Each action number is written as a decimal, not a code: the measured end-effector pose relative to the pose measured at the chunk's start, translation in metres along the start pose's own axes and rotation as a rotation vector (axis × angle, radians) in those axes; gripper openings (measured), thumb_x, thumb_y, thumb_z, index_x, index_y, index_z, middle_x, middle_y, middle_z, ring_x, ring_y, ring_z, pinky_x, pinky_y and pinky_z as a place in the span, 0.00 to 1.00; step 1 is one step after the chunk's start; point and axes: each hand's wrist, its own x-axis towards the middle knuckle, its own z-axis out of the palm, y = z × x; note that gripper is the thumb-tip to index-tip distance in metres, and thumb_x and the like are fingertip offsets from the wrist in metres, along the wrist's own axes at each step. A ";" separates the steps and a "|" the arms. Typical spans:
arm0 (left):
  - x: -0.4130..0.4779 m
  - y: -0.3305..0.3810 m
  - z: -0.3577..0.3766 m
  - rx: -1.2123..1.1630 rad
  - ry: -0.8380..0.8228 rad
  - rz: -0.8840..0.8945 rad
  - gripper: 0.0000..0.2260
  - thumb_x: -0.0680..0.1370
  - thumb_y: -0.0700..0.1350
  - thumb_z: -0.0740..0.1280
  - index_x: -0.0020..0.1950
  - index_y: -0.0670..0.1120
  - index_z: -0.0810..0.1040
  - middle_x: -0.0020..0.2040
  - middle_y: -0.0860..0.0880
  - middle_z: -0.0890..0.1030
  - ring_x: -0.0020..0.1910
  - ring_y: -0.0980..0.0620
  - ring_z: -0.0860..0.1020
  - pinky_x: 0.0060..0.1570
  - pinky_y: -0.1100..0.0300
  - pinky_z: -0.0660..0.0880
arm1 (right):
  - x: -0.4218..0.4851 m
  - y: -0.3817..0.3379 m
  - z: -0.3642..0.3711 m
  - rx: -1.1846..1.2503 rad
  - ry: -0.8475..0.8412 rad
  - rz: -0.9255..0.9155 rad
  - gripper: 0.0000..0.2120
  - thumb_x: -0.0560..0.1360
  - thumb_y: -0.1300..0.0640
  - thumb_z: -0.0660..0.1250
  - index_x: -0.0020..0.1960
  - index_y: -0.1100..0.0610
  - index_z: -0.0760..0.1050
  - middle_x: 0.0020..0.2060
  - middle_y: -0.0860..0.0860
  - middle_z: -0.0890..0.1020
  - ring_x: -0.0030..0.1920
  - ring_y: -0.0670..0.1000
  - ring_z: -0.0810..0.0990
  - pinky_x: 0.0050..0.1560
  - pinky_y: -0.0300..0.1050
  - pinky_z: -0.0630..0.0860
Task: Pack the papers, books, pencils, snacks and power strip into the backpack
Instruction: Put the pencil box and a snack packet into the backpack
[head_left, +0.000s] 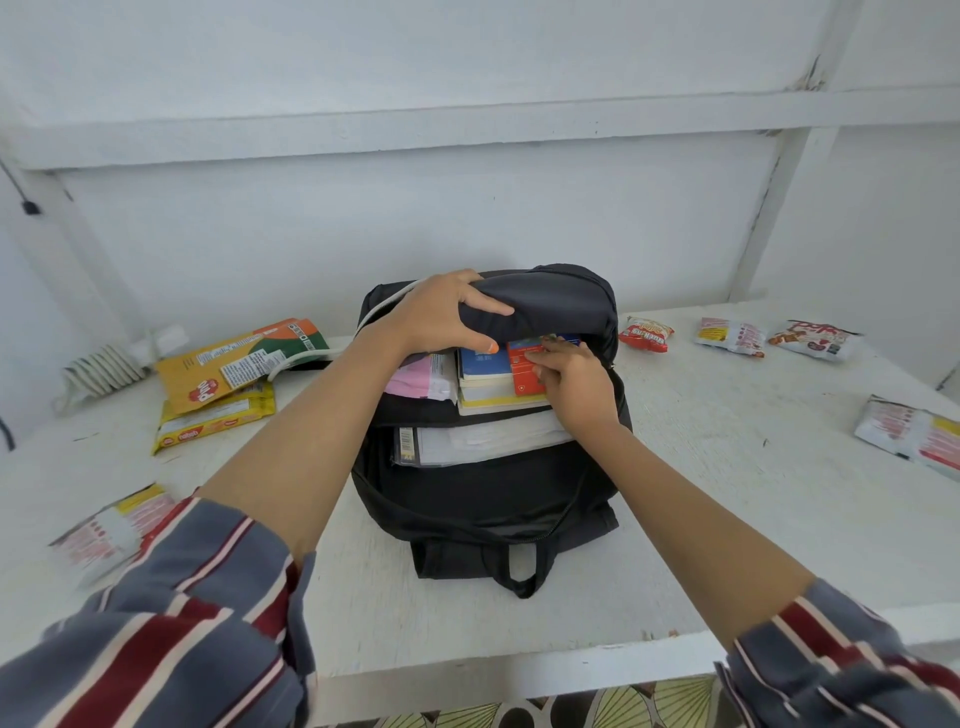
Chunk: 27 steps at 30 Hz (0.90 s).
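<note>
a: so, where's the backpack (488, 493)?
b: lying flat in the middle of the white counter (701, 467), black and unzipped, with its carry handle towards the person.
a: and the left grip (447, 317)?
b: fingers and thumb are curled round the backpack's upper flap, holding it raised above the contents.
a: right grip (571, 379)?
b: bent fingers are closed on a red box (522, 358) that lies on a stack of books (485, 374) in the main compartment. i can't tell what the box holds.
a: anything else inside?
b: pink papers (415, 376) just left of the books, and a thick white sheaf (483, 441) in the nearer compartment, with a barcode at its left end.
a: what's out on the counter?
b: on the left, an orange-and-yellow snack pack (234, 364) overlaps a yellow snack pack (213, 421). behind them sits the white power strip (104, 369), and its cord (306, 357) runs across to the backpack. a red-and-white packet (109, 530) lies near the striped left sleeve (171, 613).
a: and on the right?
b: a small red snack bag (645, 334) lies just beside the backpack. farther along are a pink-printed packet (731, 336) and a pale snack bag (813, 339), well apart from the backpack. one more packet (914, 434) lies at the right edge.
</note>
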 end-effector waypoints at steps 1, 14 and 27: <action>0.000 0.000 0.000 -0.005 -0.001 -0.001 0.20 0.66 0.43 0.77 0.56 0.54 0.81 0.51 0.54 0.75 0.53 0.54 0.74 0.59 0.55 0.70 | 0.000 -0.001 -0.001 0.006 0.001 -0.002 0.14 0.78 0.61 0.62 0.63 0.56 0.76 0.66 0.53 0.73 0.69 0.54 0.67 0.68 0.43 0.60; -0.006 0.001 0.004 0.028 -0.028 -0.025 0.20 0.66 0.44 0.77 0.57 0.53 0.81 0.59 0.49 0.76 0.58 0.51 0.73 0.62 0.53 0.69 | -0.010 0.001 -0.010 -0.035 0.062 -0.136 0.13 0.74 0.65 0.64 0.58 0.62 0.79 0.59 0.60 0.79 0.60 0.61 0.75 0.66 0.52 0.66; -0.032 -0.003 0.020 -0.038 -0.161 -0.130 0.06 0.69 0.46 0.74 0.36 0.43 0.84 0.51 0.49 0.83 0.63 0.58 0.73 0.60 0.61 0.66 | -0.031 -0.007 -0.045 0.172 0.357 -0.229 0.09 0.68 0.69 0.64 0.40 0.63 0.82 0.37 0.55 0.84 0.40 0.54 0.81 0.42 0.43 0.77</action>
